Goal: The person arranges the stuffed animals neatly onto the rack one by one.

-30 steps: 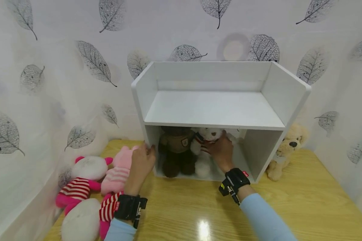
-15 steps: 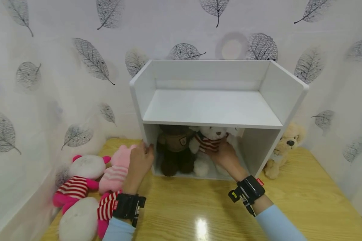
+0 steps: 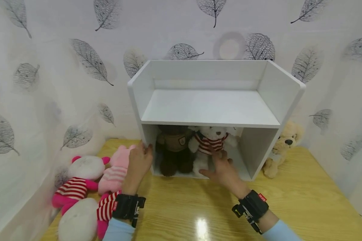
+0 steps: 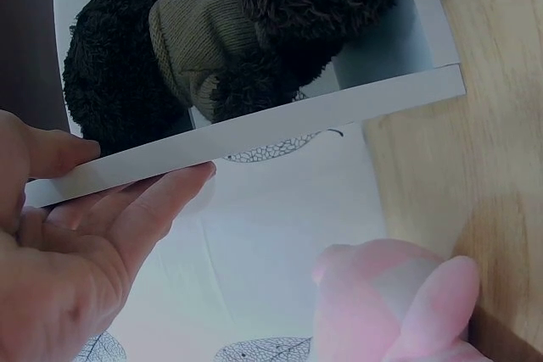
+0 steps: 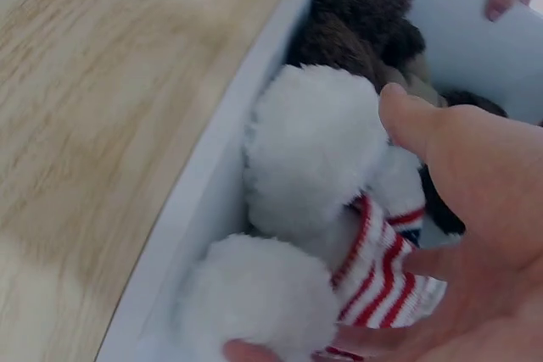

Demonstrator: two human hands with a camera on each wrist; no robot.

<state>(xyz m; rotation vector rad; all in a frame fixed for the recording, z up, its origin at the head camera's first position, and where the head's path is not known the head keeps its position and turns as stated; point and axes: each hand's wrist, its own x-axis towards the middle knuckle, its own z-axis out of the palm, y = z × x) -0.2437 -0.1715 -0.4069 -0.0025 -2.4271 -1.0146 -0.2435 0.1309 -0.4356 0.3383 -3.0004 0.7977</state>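
My left hand (image 3: pixel 138 159) holds the left side panel of a white shelf (image 3: pixel 211 124). In the left wrist view the thumb lies on the panel's inner side and the fingers on its outer side. Spread and not gripping, my right hand (image 3: pixel 224 169) reaches to a white teddy bear (image 5: pixel 316 146) in a red-and-white striped sweater. Its fingertips overlap the sweater's lower part in the head view. Beside that bear, on the left of the lower compartment, sits a dark brown teddy bear (image 3: pixel 175 152) in an olive sweater. The shelf board hides the tops of both heads.
Left of the shelf, a pink plush pig (image 3: pixel 116 172) and plush toys in striped clothes, one with a white head (image 3: pixel 86 167), lie on the wooden table (image 3: pixel 172 207). A beige plush dog (image 3: pixel 285 145) sits against the shelf's right outer side. Leaf-patterned cloth (image 3: pixel 60 30) hangs behind.
My right hand has drawn back from the white bear's head and chest, down toward the shelf front, and its fingers have spread. The left hand stays on the side panel.
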